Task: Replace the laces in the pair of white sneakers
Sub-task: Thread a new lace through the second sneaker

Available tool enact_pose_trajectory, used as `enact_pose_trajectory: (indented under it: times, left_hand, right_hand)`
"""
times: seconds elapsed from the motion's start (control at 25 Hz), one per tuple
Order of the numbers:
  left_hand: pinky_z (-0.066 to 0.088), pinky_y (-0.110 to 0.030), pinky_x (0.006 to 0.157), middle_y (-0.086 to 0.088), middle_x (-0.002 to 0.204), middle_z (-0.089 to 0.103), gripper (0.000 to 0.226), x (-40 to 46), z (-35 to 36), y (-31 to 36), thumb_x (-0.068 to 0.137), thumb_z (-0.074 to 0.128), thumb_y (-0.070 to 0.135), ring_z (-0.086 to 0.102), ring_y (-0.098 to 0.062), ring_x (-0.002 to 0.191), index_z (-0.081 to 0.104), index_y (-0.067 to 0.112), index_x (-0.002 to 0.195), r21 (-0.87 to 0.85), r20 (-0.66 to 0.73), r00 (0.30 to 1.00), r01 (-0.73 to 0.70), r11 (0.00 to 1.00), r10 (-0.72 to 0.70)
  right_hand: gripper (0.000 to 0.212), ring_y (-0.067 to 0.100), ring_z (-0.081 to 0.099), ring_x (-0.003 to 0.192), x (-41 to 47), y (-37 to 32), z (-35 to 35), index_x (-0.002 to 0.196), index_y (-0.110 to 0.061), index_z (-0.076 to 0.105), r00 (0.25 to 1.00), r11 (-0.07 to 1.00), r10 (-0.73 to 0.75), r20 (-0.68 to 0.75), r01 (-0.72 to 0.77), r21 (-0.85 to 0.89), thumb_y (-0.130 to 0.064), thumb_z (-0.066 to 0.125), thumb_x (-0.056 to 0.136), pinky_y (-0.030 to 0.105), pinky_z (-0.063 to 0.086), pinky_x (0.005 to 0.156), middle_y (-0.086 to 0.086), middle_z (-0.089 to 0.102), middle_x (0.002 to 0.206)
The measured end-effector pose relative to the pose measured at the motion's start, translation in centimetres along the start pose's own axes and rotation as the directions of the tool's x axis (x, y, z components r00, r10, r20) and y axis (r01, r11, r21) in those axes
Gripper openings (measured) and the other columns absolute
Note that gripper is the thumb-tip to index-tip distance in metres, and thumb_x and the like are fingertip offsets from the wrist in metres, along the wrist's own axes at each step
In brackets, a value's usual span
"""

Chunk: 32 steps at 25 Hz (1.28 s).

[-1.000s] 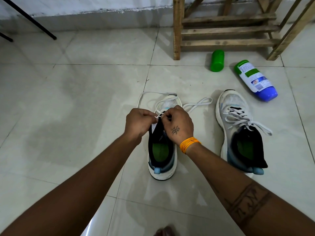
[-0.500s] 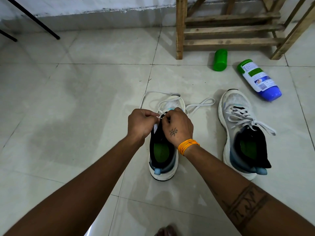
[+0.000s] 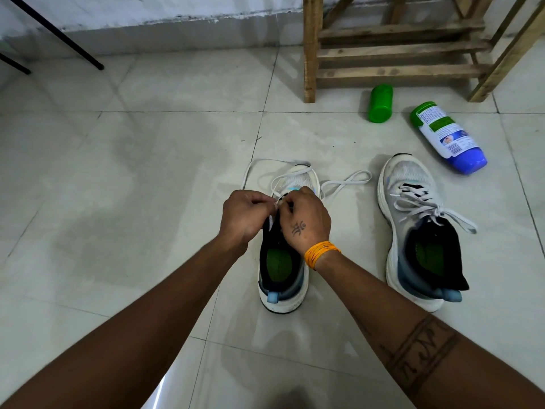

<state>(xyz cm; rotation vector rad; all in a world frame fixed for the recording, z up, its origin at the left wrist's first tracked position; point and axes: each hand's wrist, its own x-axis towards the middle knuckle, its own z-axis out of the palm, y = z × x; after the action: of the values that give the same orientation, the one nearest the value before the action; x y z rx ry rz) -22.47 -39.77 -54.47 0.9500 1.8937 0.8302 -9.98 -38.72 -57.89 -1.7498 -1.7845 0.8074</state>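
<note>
Little has been shifted since the earlier frames: both hands have been kept close together over the throat of the near sneaker (image 3: 283, 270), and only a slight change of the viewpoint and a small reworking of the fingers can be made out. The left hand (image 3: 246, 215) and the right hand (image 3: 305, 218) are held knuckle to knuckle, each curled and pinching the white lace (image 3: 345, 182) where it meets the upper eyelets; which eyelet is being worked cannot be told, since it is hidden by the fingers. Loose runs of that lace are left trailing on the tiled floor (image 3: 132, 187) past the toe on both sides, so the lacing of this shoe is judged to be partly done and not yet tied. The second sneaker (image 3: 413, 231), set well apart to the right, is seen fully laced with a bow tied. Whether its lace is the new one cannot be told. The threading and the knot on the near shoe are judged to remain.
</note>
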Motion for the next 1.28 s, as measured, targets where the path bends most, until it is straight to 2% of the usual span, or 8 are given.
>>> enact_pose_trajectory:
  times: [0.36, 0.52, 0.68, 0.8, 0.96, 1.04, 1.16, 1.28]
  left_hand:
    - [0.054, -0.025, 0.059, -0.007, 0.083, 0.066, 0.007, 1.6, -0.8, -0.9, 0.095, 0.069, 0.009, 0.06, -0.018, 0.071, 0.069, 0.013, 0.09, -0.118, 0.264, 0.964, 0.052, 0.992, -0.019]
    - [0.056, -0.028, 0.057, -0.01, 0.085, 0.067, 0.015, 2.0, -0.3, -1.2, 0.098, 0.054, 0.004, 0.064, -0.022, 0.066, 0.059, 0.013, 0.087, -0.213, 0.186, 0.979, 0.122, 0.969, -0.083]
    - [0.057, -0.031, 0.057, -0.012, 0.083, 0.064, 0.012, 2.0, -0.1, -2.0, 0.099, 0.048, 0.002, 0.068, -0.023, 0.058, 0.055, 0.009, 0.091, -0.284, 0.158, 0.98, 0.164, 0.945, -0.123]
    - [0.055, -0.038, 0.061, -0.014, 0.085, 0.066, 0.01, 2.3, -1.7, -4.1, 0.094, 0.048, 0.007, 0.069, -0.027, 0.063, 0.058, 0.004, 0.092, 0.098, 0.0, 0.998, 0.066, 0.993, -0.066]
    - [0.04, -0.032, 0.069, -0.015, 0.098, 0.068, 0.012, 2.8, -5.5, -6.9, 0.086, 0.056, 0.016, 0.06, -0.034, 0.084, 0.057, 0.005, 0.091, 0.812, -0.109, 0.991, 0.045, 0.582, 0.075]
    - [0.04, -0.03, 0.069, -0.007, 0.097, 0.07, 0.014, 2.8, -5.1, -6.5, 0.086, 0.059, 0.019, 0.064, -0.03, 0.087, 0.066, 0.01, 0.094, 0.833, -0.014, 0.977, -0.106, 0.543, 0.213]
    - [0.047, -0.027, 0.076, 0.006, 0.102, 0.073, 0.019, 2.0, -2.3, -3.9, 0.092, 0.067, 0.027, 0.06, -0.009, 0.082, 0.075, 0.02, 0.108, 0.56, 0.201, 0.85, -0.508, 0.655, 0.488]
    - [0.048, -0.035, 0.066, 0.003, 0.078, 0.069, 0.012, 2.0, -0.8, -3.2, 0.091, 0.068, 0.023, 0.061, -0.016, 0.071, 0.069, 0.015, 0.081, 0.527, 0.281, 0.753, -0.639, 0.56, 0.595]
  right_hand:
    - [0.013, 0.021, 0.064, 0.096, -0.4, 0.8, -0.7, 0.098, -0.026, 0.078, 1.0, 0.987, -0.023, 0.013, 0.021, 0.162, -0.031, 0.067, 0.093, 0.034, 0.051, 0.075, -0.001, 0.064, 0.102]
    - [0.028, 0.023, 0.054, 0.102, -3.9, 0.1, -0.9, 0.107, -0.025, 0.072, 0.979, 0.991, -0.067, -0.191, 0.088, 0.103, -0.042, 0.064, 0.086, 0.033, 0.049, 0.081, 0.001, 0.056, 0.109]
    - [0.011, 0.022, 0.048, 0.097, -6.9, 0.8, -0.5, 0.097, -0.024, 0.068, 0.954, 0.991, 0.035, -0.299, 0.004, 0.131, -0.032, 0.062, 0.092, 0.04, 0.047, 0.083, 0.0, 0.053, 0.102]
    - [0.007, 0.022, 0.048, 0.096, -7.5, 1.8, -0.4, 0.099, -0.025, 0.063, 0.958, 0.995, 0.03, -0.284, -0.003, 0.096, -0.023, 0.057, 0.096, 0.04, 0.047, 0.076, -0.001, 0.053, 0.1]
    - [0.006, 0.022, 0.048, 0.094, -7.6, 1.9, -0.5, 0.098, -0.025, 0.062, 0.958, 0.995, 0.016, -0.287, 0.013, 0.098, -0.025, 0.056, 0.098, 0.036, 0.044, 0.075, -0.003, 0.054, 0.099]
    - [0.007, 0.02, 0.05, 0.095, -7.5, 2.1, -0.4, 0.096, -0.026, 0.063, 0.957, 0.987, 0.015, -0.291, 0.032, 0.157, -0.028, 0.058, 0.099, 0.031, 0.041, 0.077, -0.005, 0.055, 0.098]
    - [0.011, 0.018, 0.052, 0.095, -7.5, 2.1, -0.2, 0.096, -0.026, 0.065, 0.955, 0.974, -0.003, -0.296, 0.07, 0.215, -0.033, 0.058, 0.101, 0.03, 0.043, 0.08, -0.007, 0.057, 0.098]
    - [0.011, 0.018, 0.052, 0.095, -7.5, 2.2, -0.2, 0.097, -0.026, 0.066, 0.955, 0.971, -0.012, -0.295, 0.082, 0.226, -0.032, 0.059, 0.101, 0.033, 0.045, 0.082, -0.006, 0.057, 0.097]
